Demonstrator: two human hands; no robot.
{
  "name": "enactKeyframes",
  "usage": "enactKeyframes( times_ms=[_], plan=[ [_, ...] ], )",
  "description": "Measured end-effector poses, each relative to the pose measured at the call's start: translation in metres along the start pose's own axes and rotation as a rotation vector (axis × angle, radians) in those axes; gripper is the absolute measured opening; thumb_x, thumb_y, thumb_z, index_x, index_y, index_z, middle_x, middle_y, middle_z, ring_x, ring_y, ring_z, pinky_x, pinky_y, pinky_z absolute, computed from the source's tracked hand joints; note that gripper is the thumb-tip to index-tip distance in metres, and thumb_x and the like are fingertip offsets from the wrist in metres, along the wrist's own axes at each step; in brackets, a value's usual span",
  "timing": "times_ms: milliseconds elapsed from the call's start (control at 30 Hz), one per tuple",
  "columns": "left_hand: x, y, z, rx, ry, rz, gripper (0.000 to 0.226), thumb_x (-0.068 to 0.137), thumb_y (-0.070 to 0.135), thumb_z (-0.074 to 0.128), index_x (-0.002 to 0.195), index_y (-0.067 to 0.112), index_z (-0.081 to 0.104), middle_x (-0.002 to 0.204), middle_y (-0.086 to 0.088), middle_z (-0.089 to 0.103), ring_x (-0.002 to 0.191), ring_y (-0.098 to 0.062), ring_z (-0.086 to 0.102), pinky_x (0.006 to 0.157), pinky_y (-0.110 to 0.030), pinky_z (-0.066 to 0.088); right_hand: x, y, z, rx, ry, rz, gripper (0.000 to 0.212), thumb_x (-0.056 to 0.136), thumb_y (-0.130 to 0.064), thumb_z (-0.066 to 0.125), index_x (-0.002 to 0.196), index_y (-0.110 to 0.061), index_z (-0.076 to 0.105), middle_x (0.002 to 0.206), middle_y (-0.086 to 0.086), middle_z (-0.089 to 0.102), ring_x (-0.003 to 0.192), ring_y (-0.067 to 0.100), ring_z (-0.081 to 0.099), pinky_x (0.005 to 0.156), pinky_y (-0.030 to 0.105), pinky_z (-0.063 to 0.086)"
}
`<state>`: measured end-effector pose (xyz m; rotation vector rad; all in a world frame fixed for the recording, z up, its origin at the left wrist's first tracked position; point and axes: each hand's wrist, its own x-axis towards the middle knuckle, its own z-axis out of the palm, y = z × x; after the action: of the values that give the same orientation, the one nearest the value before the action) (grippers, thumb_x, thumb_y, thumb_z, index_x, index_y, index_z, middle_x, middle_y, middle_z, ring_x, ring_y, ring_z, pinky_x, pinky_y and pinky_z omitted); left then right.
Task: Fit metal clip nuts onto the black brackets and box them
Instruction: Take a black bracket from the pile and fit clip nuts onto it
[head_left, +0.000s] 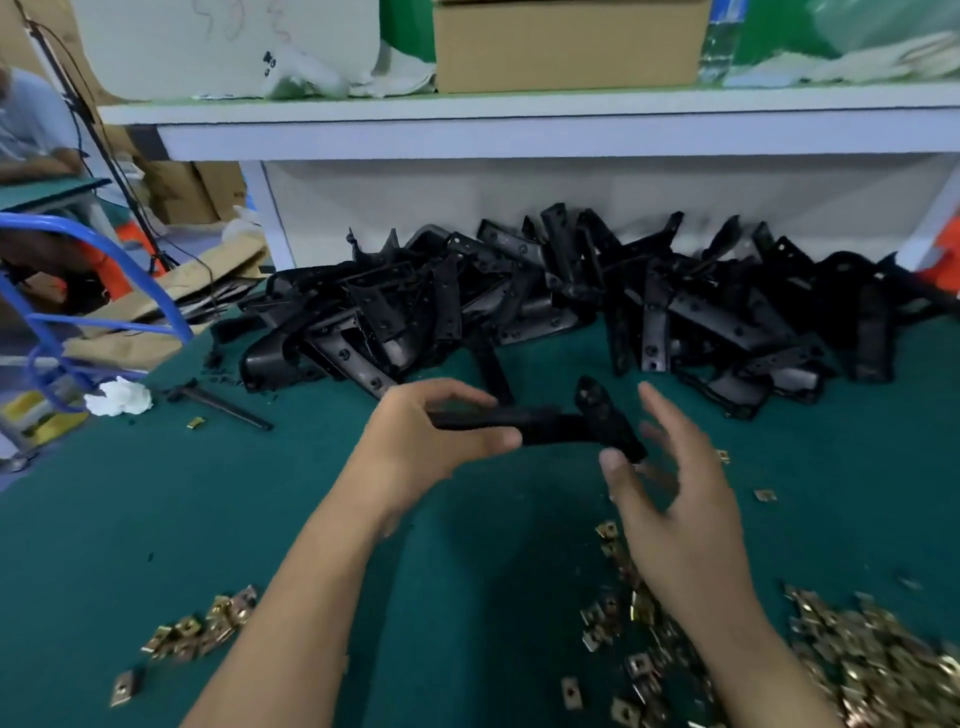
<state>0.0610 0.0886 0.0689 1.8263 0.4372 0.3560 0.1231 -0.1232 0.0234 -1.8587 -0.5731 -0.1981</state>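
A heap of gold-coloured metal clip nuts (883, 670) lies nearest, at the lower right of the dark green desk (130, 545), with loose ones trailing up the desk from it. A smaller cluster of clip nuts (202, 629) lies at the lower left.

The only container in view is a brown cardboard box (571, 47) on the white shelf (519, 111) at the back of the desk. The frame cuts off its top, so what is in it cannot be told.

Under the shelf, a wide pile of black perforated brackets (571, 301) lies tangled against the white back panel (623, 197). Left of the pile lie a crumpled white tissue (118, 397), a thin black rod (223, 404) and one stray clip nut (195, 422). Blue tubing (104, 270) loops past the desk's left edge.

Over the middle of the desk, in front of the pile, the left hand (431, 441) holds one black T-shaped bracket (566, 426) clear of the surface. Its grip is closed, fingers curled over the long bar and thumb beneath, with the cross-piece pointing right.

The right hand (675, 504) is raised just beside that cross-piece, palm facing left. Its grip is wide open, fingers straight and spread, the thumb tip by the cross-piece's near end. Motion blur hides whether the thumb touches it.
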Motion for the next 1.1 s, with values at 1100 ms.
enactKeyframes(
  times_ms=[1100],
  plan=[
    [0.003, -0.048, 0.105, -0.896, -0.207, -0.215, 0.021, 0.079, 0.024, 0.078, 0.100, 0.025, 0.077, 0.101, -0.003, 0.075, 0.092, -0.020, 0.073, 0.078, -0.031, 0.059, 0.010, 0.037, -0.063, -0.512, -0.709, 0.018, 0.018, 0.077, -0.054, 0.078, 0.087, -0.041, 0.071, 0.093, -0.032, 0.058, 0.090, -0.012, 0.051, 0.069, 0.012, 0.030]
  ],
)
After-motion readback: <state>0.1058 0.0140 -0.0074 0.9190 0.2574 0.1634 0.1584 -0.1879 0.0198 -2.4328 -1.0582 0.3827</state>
